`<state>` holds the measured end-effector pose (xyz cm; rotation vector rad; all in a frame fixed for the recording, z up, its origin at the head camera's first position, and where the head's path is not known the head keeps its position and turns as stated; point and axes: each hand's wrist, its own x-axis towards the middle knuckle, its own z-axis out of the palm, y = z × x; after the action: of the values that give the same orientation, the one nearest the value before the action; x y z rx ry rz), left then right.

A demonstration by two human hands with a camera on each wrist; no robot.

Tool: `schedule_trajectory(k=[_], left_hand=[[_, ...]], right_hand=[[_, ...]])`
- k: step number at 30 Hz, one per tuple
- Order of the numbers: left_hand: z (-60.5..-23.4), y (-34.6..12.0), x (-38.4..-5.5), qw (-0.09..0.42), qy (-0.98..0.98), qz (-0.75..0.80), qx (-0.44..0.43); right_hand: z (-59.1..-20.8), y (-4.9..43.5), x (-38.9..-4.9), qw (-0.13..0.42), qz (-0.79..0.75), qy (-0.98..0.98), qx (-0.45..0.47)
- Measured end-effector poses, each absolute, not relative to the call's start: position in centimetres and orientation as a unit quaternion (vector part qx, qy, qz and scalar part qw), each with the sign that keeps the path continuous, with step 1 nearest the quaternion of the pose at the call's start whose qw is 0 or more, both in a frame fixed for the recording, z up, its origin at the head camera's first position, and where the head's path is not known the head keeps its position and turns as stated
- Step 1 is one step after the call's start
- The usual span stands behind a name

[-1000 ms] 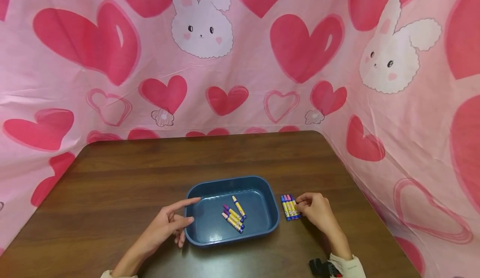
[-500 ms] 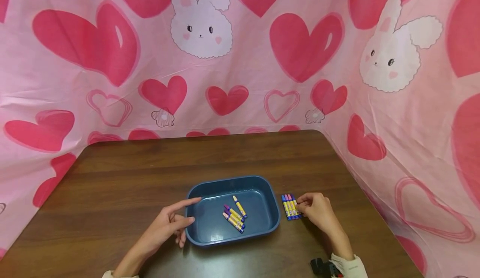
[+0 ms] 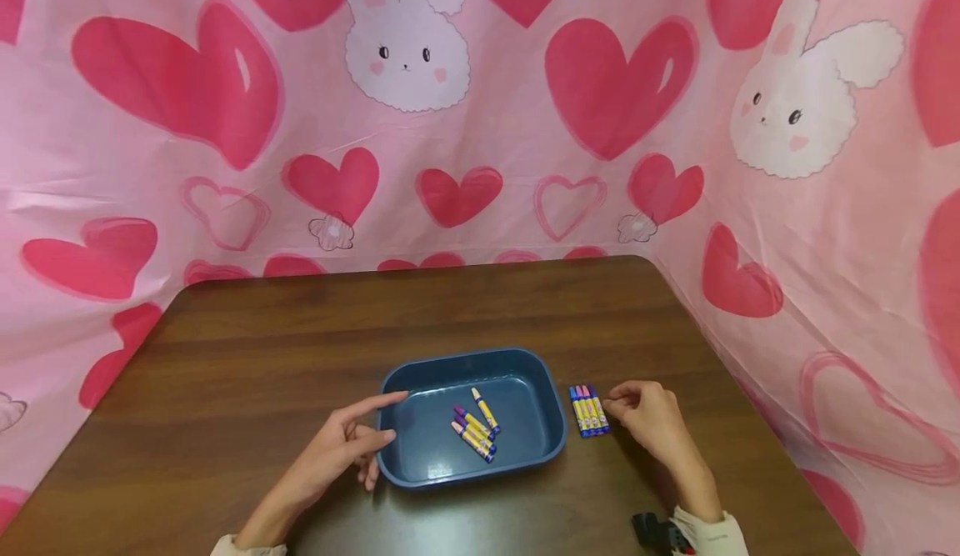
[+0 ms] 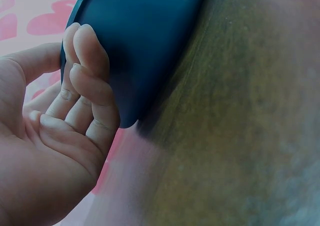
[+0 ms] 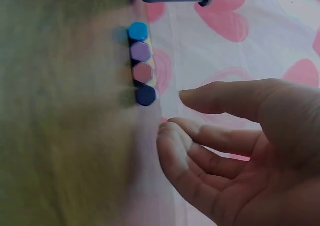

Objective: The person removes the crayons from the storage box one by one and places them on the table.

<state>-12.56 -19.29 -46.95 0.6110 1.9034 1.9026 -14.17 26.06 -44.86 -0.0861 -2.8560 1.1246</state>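
A dark blue plastic tray sits near the table's front with several yellow-wrapped crayons lying loose in it. My left hand holds its left end: index fingertip and thumb reach over the rim, while the other fingers curl against the outer wall. To the right of the tray, more crayons lie side by side in a neat row. Their blue, purple, pink and dark blue ends show in the right wrist view. Just right of this row is my right hand, fingers loosely bent, thumb apart, nothing held.
Brown wood-grain table surrounds the tray. A pink cloth with hearts and rabbits hangs along the back and sides. A black device sits at the right wrist, beside a pale sleeve.
My right hand has drawn slightly right, off the crayon row, so its rightmost crayon now shows more fully. The left hand keeps its place on the tray. The head view has shifted a little.
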Motion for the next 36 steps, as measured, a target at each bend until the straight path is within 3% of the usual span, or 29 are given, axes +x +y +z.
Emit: schedule_trajectory(k=[10, 15, 24, 36], left_hand=[[-47.3, -18.7, -12.7, 0.197, 0.668, 0.685, 0.213], [-47.2, -18.8, -12.7, 0.199, 0.672, 0.684, 0.203], [-46.8, -19.2, -12.7, 0.198, 0.674, 0.683, 0.201], [-46.7, -19.4, -12.6, 0.203, 0.677, 0.681, 0.190]], right_hand=[[-42.9, 24.3, -13.9, 0.172, 0.364, -0.913, 0.061], [-40.7, 22.8, -13.7, 0.203, 0.352, -0.908, 0.105], [-38.0, 17.6, -14.6, 0.130, 0.326, -0.914, 0.202], [-39.8, 11.3, -17.7, 0.003, 0.251, -0.936, 0.248]])
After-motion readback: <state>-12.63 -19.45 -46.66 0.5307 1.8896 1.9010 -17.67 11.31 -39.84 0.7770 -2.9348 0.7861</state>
